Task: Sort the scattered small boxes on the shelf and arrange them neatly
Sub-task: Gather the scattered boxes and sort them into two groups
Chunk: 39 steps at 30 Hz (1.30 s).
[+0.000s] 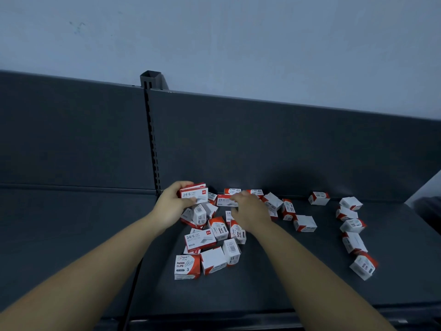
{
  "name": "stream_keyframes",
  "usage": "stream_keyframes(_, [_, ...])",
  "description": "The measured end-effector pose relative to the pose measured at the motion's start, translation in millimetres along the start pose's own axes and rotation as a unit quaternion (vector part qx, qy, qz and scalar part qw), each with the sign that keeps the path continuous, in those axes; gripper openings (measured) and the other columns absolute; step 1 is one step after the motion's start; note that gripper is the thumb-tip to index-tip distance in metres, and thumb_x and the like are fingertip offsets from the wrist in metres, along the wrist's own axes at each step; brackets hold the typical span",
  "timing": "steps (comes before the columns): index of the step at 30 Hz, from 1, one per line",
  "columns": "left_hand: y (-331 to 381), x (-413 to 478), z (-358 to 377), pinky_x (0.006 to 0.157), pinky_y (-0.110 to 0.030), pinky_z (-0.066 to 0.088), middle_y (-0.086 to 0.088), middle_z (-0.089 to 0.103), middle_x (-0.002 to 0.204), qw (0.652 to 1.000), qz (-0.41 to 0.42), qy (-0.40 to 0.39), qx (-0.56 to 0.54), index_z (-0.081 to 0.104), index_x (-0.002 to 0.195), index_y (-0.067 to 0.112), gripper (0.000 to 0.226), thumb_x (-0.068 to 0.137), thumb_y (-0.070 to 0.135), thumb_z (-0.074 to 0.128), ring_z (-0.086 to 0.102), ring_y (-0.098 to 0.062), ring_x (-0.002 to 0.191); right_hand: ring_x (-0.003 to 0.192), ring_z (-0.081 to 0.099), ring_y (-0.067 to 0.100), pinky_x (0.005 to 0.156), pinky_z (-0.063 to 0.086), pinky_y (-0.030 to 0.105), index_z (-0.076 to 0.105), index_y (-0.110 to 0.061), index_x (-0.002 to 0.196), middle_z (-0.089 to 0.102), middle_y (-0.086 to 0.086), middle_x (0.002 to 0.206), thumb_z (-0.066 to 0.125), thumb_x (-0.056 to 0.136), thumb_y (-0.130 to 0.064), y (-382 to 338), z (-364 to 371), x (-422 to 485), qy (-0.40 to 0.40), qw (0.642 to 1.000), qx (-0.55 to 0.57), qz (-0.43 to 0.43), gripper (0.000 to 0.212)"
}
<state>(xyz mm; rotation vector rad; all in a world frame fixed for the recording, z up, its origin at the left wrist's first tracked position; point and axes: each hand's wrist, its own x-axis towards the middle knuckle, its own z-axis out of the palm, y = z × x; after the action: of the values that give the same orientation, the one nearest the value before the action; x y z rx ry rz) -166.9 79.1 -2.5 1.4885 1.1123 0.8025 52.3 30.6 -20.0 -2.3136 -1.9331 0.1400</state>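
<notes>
**A:** On the dark shelf (pixel 310 271), both bare forearms reach in from about 6 o'clock. The left hand (pixel 170 206) is curled round a small stack of 24/6 boxes (pixel 193 194), thumb on top, lifted at the back wall.

**B:** And the right hand (pixel 249 211)?

**A:** Palm down, fingers bent over another 24/6 box (pixel 225 201) at 3 o'clock of the stack. Can't tell if it's actually gripping. The scattered boxes (pixel 212 244) sit mostly under the wrists, with a loose line of boxes (pixel 353 235) further out at 3 o'clock.
</notes>
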Motion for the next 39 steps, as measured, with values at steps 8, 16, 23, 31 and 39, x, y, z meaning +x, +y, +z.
stream_keyframes(8, [-4,-1,-6,0.083,-0.030,0.056,0.003,0.068,0.110,1.000,-0.005,-0.016,-0.019,0.058,0.121,0.024,0.037,0.090,0.006,0.067,0.066,-0.014,0.102,0.125,0.045,0.026,0.102,0.044,0.040,0.044,-0.020,0.140,0.048,0.005,0.138,0.064,0.092,-0.012,-1,17,19,0.030,0.997,-0.063,-0.028,0.052])
stream_keyframes(16, [-6,3,-4,0.076,-0.025,0.054,0.002,0.068,0.108,1.000,-0.019,-0.011,-0.019,0.058,0.122,0.021,0.038,0.089,0.005,0.067,0.066,-0.016,0.102,0.131,0.040,0.024,0.105,0.042,0.039,0.045,-0.021,0.140,0.039,0.002,0.147,0.060,0.093,-0.007,12,24,13,0.049,0.997,-0.028,-0.056,0.052])
stream_keyframes(23, [-7,5,3,0.094,-0.042,0.055,0.004,0.068,0.110,1.000,-0.005,-0.013,0.002,0.059,0.120,0.027,0.039,0.088,0.006,0.069,0.065,-0.016,0.106,0.152,0.013,0.022,0.120,0.019,0.047,0.027,-0.026,0.156,0.019,-0.005,0.165,0.051,0.094,0.005,13,25,15,-0.005,0.996,-0.041,-0.080,0.073])
stream_keyframes(31, [-11,-1,2,0.092,-0.042,0.056,0.002,0.068,0.110,1.000,-0.004,-0.013,-0.001,0.059,0.121,0.025,0.039,0.088,0.005,0.068,0.065,-0.017,0.106,0.122,0.052,0.023,0.105,0.040,0.041,0.064,-0.014,0.123,0.058,0.002,0.130,0.064,0.090,-0.014,15,23,3,0.108,0.983,-0.069,-0.130,0.033])
stream_keyframes(39, [-9,-2,9,0.090,-0.042,0.057,0.001,0.070,0.108,0.999,-0.024,0.006,-0.043,0.060,0.121,0.021,0.039,0.087,0.005,0.070,0.068,-0.019,0.102,0.116,0.049,0.020,0.094,0.045,0.036,0.059,-0.024,0.105,0.054,-0.002,0.125,0.077,0.082,-0.031,22,0,-4,-0.100,0.988,0.091,-0.073,0.030])
